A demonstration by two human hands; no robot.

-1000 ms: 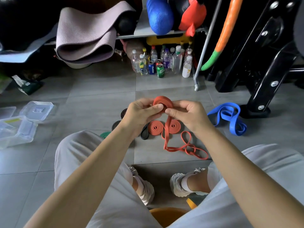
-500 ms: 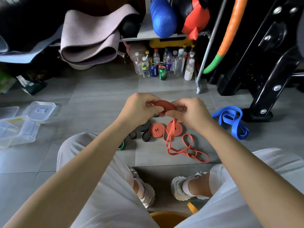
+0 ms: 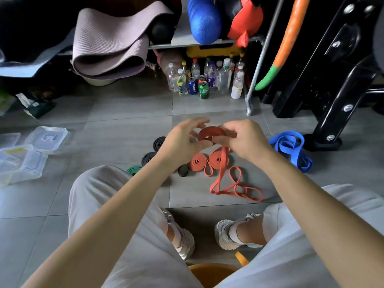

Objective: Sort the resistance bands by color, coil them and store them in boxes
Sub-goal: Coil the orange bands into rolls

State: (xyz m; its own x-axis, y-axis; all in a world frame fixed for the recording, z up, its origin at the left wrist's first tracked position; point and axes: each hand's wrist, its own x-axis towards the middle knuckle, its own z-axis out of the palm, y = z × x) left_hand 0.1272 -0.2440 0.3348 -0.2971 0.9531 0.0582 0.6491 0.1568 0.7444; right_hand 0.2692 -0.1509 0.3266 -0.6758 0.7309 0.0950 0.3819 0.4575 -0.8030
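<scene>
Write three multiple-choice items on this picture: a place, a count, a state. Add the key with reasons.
1. Where is the blue band?
A) in a box
B) on a shelf
C) on the floor, right of the right hand

2. How many finished orange coils lie on the floor?
A) two
B) four
C) none

3. The orange band in the hands is
A) flat
B) partly coiled, tail trailing down
C) knotted

Key: 1 C, it lies loose there; 2 A, two sit side by side; 3 B, the left hand and right hand pinch the coil, loops lie below.
</scene>
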